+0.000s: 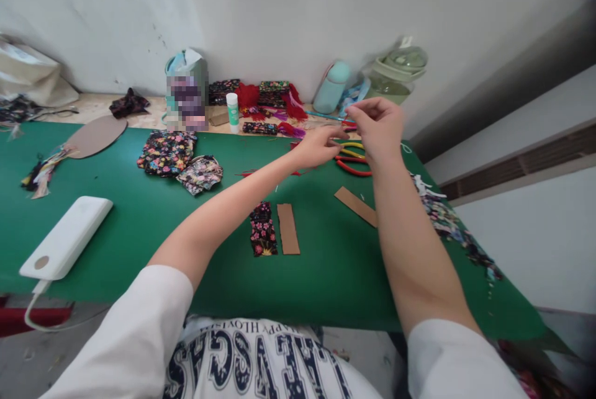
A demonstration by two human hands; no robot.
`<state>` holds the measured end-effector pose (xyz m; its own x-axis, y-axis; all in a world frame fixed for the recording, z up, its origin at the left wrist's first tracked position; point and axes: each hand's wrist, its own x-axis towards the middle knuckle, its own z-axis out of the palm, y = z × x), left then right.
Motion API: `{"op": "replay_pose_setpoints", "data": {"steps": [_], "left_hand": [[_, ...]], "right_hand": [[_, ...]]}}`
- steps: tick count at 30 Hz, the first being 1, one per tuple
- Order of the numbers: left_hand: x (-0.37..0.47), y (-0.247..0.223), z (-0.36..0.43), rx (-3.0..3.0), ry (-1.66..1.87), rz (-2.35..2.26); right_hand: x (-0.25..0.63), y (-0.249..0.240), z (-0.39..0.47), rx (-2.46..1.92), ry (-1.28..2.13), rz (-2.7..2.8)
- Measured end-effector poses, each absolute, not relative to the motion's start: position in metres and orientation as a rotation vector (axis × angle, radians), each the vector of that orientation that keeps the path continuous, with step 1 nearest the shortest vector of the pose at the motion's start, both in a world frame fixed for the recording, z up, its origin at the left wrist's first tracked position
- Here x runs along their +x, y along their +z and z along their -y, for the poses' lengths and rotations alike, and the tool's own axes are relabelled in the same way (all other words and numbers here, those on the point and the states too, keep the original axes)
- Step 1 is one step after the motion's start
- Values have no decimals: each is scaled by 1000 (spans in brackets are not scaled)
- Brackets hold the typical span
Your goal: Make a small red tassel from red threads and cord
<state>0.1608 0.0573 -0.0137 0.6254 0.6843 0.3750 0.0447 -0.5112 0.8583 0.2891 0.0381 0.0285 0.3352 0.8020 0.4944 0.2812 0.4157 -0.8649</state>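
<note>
My right hand (379,126) is raised over the back of the table, thumb and forefinger pinched on what looks like a thin red strand (345,119). Lower and to its left, my left hand (320,146) reaches across with fingers apart; nothing shows in it. Beneath the hands lie yellow-handled pliers (352,149) and a red-handled tool (352,167). Red threads (246,174) lie left of my left wrist. Nearer me, a strip of black floral fabric (263,230) lies beside a brown cardboard strip (288,229). Another cardboard strip (356,206) lies slanted by my right forearm.
Folded floral cloth (166,152), a round fan-like board (97,137) and a white power bank (67,237) are on the left. Along the wall stand a glue stick (233,113), tasselled floral pieces (274,94), a turquoise bottle (331,87) and a green jug (395,73). Scraps (447,219) line the right edge.
</note>
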Motion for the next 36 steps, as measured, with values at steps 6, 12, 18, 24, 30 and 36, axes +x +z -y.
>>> {"op": "replay_pose_setpoints", "data": {"steps": [6,12,18,24,30,36], "left_hand": [[169,-28,-62,1974,804,-640],[145,-17,-54,2093,736,-769],[123,-9,-51,2079,710,-889],[107,0,-46,1926,960,-857],[90,14,-18,1643,1011,-537],[80,12,-8,1587,1006,-660]], "right_hand": [[292,43,-33,-1071,356,1196],[282,63,-19,-995,306,1169],[265,72,-5,-927,335,1194],[252,71,4,-912,433,1260],[237,65,10,-1031,506,1385],[235,62,8,-1021,509,1376]]}}
